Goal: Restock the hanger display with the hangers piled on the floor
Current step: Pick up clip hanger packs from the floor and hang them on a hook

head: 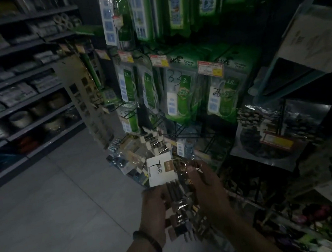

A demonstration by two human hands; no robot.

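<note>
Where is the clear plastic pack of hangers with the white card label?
Low centre of the head view: the clear plastic pack is gripped between the left hand and right hand, just below similar hanging packs.

Both hands are gripping a plastic-wrapped pack of hangers [179, 194]. The left hand [153, 214], wearing a dark bracelet [147, 242], is curling its fingers round one edge, and the right hand [208, 185] is clasping the other. A white card [161, 171] is sticking up just beyond the fingertips, and similar hanging packs [152, 144] are dangling further past them.
</note>
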